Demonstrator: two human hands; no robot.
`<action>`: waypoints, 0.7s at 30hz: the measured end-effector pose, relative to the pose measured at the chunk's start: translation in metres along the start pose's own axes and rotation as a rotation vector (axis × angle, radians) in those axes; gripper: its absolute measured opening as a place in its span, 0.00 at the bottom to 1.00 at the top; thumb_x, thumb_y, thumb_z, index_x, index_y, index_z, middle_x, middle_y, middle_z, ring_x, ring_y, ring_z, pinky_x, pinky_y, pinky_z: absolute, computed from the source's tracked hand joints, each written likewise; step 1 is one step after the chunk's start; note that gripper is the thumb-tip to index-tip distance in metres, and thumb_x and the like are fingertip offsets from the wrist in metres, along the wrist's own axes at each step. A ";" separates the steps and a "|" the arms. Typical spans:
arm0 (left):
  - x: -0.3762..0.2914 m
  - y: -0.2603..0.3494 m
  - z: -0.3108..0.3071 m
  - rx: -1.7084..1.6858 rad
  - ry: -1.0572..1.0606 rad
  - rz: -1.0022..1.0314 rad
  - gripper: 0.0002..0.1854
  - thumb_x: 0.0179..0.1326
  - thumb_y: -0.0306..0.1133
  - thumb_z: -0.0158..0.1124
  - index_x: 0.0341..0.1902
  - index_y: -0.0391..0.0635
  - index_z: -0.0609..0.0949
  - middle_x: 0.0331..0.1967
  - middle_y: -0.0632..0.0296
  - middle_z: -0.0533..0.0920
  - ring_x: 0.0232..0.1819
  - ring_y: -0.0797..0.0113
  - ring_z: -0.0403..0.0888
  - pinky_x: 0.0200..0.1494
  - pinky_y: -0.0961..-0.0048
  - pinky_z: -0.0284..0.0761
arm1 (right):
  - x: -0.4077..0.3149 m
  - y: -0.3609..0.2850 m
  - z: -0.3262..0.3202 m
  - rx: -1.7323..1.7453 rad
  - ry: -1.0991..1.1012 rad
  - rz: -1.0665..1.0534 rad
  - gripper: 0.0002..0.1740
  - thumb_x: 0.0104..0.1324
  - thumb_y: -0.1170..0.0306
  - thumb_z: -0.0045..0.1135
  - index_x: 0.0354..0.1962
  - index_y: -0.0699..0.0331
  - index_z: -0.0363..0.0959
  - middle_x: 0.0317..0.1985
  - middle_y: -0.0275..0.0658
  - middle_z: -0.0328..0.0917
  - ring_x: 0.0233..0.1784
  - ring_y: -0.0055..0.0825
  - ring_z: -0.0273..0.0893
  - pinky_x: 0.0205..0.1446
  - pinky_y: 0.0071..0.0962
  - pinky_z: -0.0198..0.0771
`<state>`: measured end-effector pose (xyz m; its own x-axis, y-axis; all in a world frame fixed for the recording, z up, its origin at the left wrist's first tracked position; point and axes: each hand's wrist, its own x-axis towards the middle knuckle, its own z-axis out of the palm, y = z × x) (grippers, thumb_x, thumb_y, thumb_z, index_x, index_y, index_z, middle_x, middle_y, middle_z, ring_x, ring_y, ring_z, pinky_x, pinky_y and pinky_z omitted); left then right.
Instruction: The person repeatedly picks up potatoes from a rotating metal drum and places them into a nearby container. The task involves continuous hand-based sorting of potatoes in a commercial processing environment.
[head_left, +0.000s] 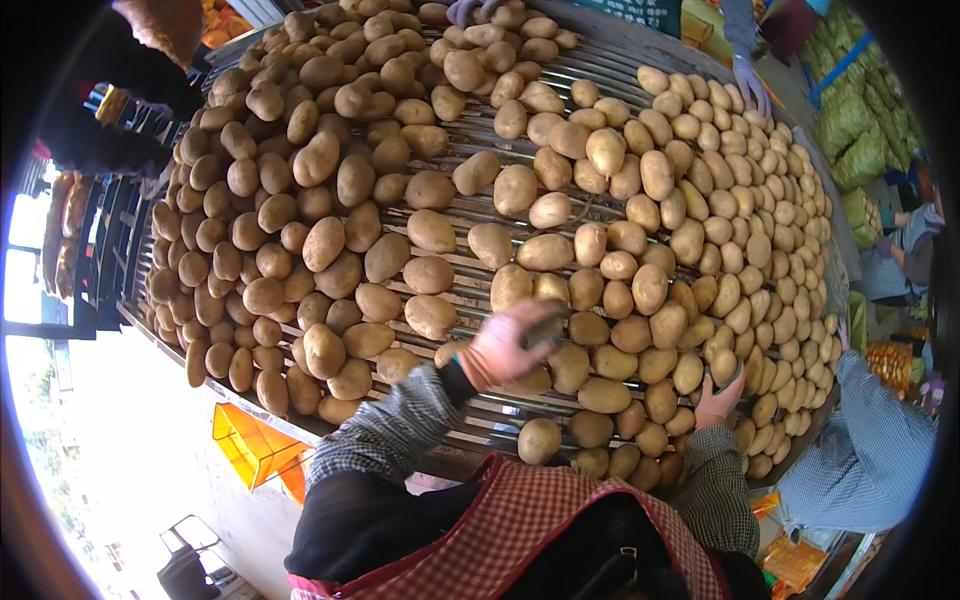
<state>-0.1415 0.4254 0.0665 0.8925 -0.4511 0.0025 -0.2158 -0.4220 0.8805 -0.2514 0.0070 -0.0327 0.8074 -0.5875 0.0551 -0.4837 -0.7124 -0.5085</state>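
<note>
Potatoes (429, 231) lie spread over a slatted metal roller table (466, 409) in front of me. My left hand (510, 346), in a pink glove with dark finger parts, is blurred over the middle rollers. Potatoes surround it, but the blur hides whether it grips one. Farther right, my right hand (718, 401) wears a similar glove. Its thumb and fingers lie around a small potato (722, 366) among the dense right-hand potatoes. A single round potato (539, 440) rests near the table edge closest to me.
A co-worker's gloved hand (748, 84) reaches in at the far right; another glove (472, 10) touches potatoes at the far edge. A person in a checked sleeve (862, 457) stands close on my right. Green mesh sacks (862, 112) are stacked beyond. An orange bag (255, 442) hangs at the left edge.
</note>
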 end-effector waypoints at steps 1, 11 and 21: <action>0.004 -0.007 -0.020 0.175 0.213 0.131 0.23 0.51 0.33 0.66 0.53 0.43 0.78 0.50 0.49 0.79 0.50 0.49 0.79 0.52 0.61 0.75 | 0.001 0.000 0.001 0.001 0.000 -0.005 0.43 0.60 0.65 0.64 0.67 0.65 0.50 0.66 0.55 0.55 0.70 0.52 0.53 0.71 0.48 0.53; 0.184 -0.025 -0.009 0.877 0.036 -0.039 0.19 0.51 0.44 0.65 0.43 0.47 0.83 0.41 0.57 0.82 0.50 0.56 0.77 0.52 0.59 0.69 | 0.002 0.002 0.002 -0.038 0.047 -0.035 0.44 0.56 0.66 0.68 0.66 0.65 0.52 0.64 0.52 0.58 0.68 0.50 0.56 0.71 0.46 0.54; 0.248 -0.017 0.038 1.106 -0.186 -0.287 0.10 0.49 0.35 0.66 0.36 0.49 0.86 0.38 0.57 0.86 0.45 0.61 0.84 0.41 0.66 0.79 | -0.002 0.014 0.006 -0.059 0.105 -0.123 0.45 0.52 0.67 0.70 0.64 0.63 0.55 0.61 0.53 0.62 0.66 0.52 0.58 0.69 0.48 0.56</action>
<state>0.0689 0.2908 0.0344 0.9124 -0.2973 -0.2812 -0.3256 -0.9437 -0.0590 -0.2580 0.0004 -0.0454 0.8234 -0.5290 0.2054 -0.4046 -0.8010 -0.4411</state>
